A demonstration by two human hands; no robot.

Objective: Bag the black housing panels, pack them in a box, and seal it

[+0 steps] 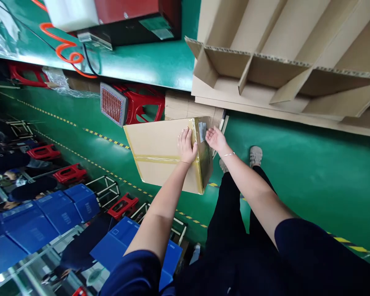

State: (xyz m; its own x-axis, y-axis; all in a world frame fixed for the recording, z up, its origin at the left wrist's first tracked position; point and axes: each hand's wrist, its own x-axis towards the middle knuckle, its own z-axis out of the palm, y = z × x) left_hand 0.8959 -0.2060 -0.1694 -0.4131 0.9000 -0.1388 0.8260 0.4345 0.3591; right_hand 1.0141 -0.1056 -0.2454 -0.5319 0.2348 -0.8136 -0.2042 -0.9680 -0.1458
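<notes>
A taped cardboard carton [157, 142] is in front of me, with yellowish clear tape along its edges and across its top. My left hand [187, 146] lies flat on the carton's top near the right edge, fingers slightly spread. On the carton's narrow side is a small white printed label [202, 131]. Close beside that label is my right hand [216, 139], its fingers loosely bent and holding nothing visible. Whether its fingertips touch the carton is unclear.
A divided cardboard tray [265, 78] stands at the upper right. A green worktable [142, 63] bears a red and black machine [135, 20] and an orange coiled hose [64, 49]. Beneath is a red stool [144, 105]. Blue boxes [49, 213] and co-workers occupy the lower left.
</notes>
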